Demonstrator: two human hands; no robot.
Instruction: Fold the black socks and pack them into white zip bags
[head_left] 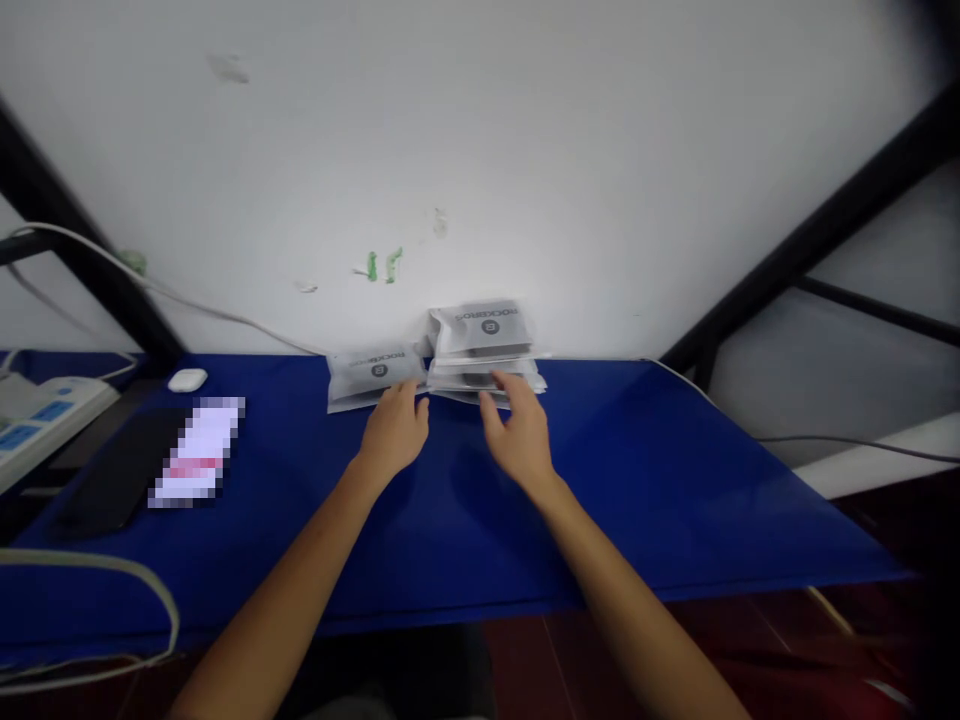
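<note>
A translucent plastic pouch (376,372) printed ROCKBROS lies flat by the wall, its lettering upside down to me. To its right rises a small, uneven stack of similar pouches (487,330), slightly overlapping at the edges. My left hand (394,432) is at the near right corner of the single pouch, thumb apart from the fingers; whether the fingertips touch it I cannot tell. In front of the stack, my right hand (519,435) has its thumb and fingers spread, fingertips close to the lowest pouches. Neither hand visibly grips anything.
On the left of the blue tabletop (637,500) are a blurred-out bright panel (199,455), a black flat object (124,475), a white earbud case (187,380) and a white power strip (56,420). White cables run along the left and back. Black frame bars (810,230) flank the table.
</note>
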